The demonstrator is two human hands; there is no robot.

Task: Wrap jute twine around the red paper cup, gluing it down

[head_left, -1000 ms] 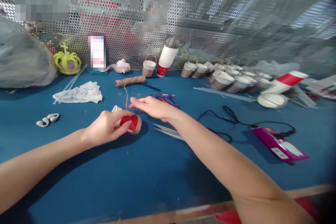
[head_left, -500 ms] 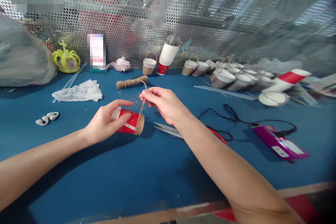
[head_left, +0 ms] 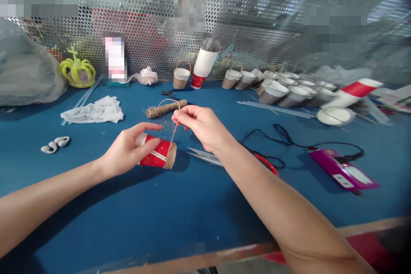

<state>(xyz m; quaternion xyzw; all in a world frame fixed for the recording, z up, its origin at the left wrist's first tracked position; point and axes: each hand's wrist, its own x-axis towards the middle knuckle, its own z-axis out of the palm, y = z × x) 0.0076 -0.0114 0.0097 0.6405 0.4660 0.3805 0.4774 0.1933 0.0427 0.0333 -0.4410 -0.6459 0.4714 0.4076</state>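
My left hand point(head_left: 128, 147) grips a red paper cup point(head_left: 154, 157) lying on its side, thumb in front and the other fingers behind. Brown twine is wound round the cup's right end, forming a band point(head_left: 171, 156). From that band a taut strand point(head_left: 174, 134) rises to my right hand point(head_left: 195, 125), which pinches it between thumb and fingertips. Just behind lies the twine bundle point(head_left: 165, 108), with a loop of strand coming off it. Under my right forearm are scissors point(head_left: 205, 156) with red handles, partly hidden.
Several twine-wrapped cups point(head_left: 272, 93) stand at the back right, near a stack of paper cups point(head_left: 204, 63). A purple power strip point(head_left: 343, 170) with a black cord lies right. Crumpled white sheet point(head_left: 93, 110), white earbuds point(head_left: 55, 144) and a yellow crown-shaped piece point(head_left: 77, 70) are left.
The twine bundle has shifted right and slightly nearer, and its strand now loops over it. Both hands keep their hold, and the view has shifted slightly.
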